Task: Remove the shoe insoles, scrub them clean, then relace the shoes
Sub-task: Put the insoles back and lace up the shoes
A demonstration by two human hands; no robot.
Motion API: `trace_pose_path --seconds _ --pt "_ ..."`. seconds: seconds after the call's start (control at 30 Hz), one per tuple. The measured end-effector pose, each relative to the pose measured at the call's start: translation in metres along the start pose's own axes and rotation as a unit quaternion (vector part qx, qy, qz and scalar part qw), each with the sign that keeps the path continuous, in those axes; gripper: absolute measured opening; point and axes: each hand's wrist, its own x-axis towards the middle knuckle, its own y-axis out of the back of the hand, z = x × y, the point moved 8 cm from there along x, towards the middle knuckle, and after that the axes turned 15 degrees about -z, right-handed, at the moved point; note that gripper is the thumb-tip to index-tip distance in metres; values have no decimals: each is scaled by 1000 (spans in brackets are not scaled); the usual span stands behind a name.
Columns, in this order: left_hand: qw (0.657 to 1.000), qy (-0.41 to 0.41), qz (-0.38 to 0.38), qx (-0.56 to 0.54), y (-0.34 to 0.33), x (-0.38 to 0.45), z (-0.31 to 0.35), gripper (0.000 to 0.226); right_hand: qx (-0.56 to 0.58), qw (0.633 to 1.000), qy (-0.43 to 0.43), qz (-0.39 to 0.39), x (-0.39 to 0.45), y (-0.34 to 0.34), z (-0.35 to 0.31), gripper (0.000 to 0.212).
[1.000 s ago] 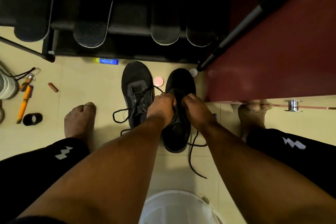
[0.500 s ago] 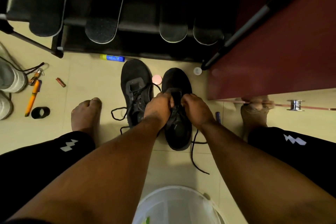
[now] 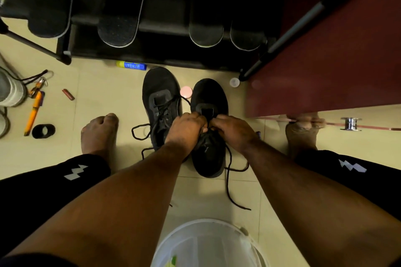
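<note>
Head cam only, looking straight down: both hands are bunched over the tongue of the right-hand black shoe point(image 3: 208, 136) — left hand point(image 3: 186, 128) and right hand point(image 3: 232, 130) each look pinched on its lace point(image 3: 227, 171), though the exact grip is hidden. The other shoe point(image 3: 161, 106) sits just beside it, lace loose. Insoles point(image 3: 118, 32) lean on the rack. I'd say pull each crossing snug and keep both ends even before moving up.
</note>
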Motion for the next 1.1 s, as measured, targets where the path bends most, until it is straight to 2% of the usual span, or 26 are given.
trace_pose_path --seconds 0.2,0.3,0.57,0.67,0.8,1.1 --pt "993 33 3 109 -4 1 5 31 11 999 -25 -45 4 -7 -5 22" --pt "990 31 -2 137 1 2 7 33 65 997 -36 -16 0 -8 1 22" --pt "999 45 -3 13 -1 -11 -4 36 117 992 -38 39 -10 -6 9 10" --pt "999 33 -2 -23 -6 -20 -9 33 162 986 -26 26 -20 -10 15 5" --pt "1000 20 3 -17 -8 -22 -5 31 176 984 -27 12 -22 -13 14 13" --pt "999 42 27 14 -14 -25 -4 35 170 985 4 18 -13 -12 7 8"
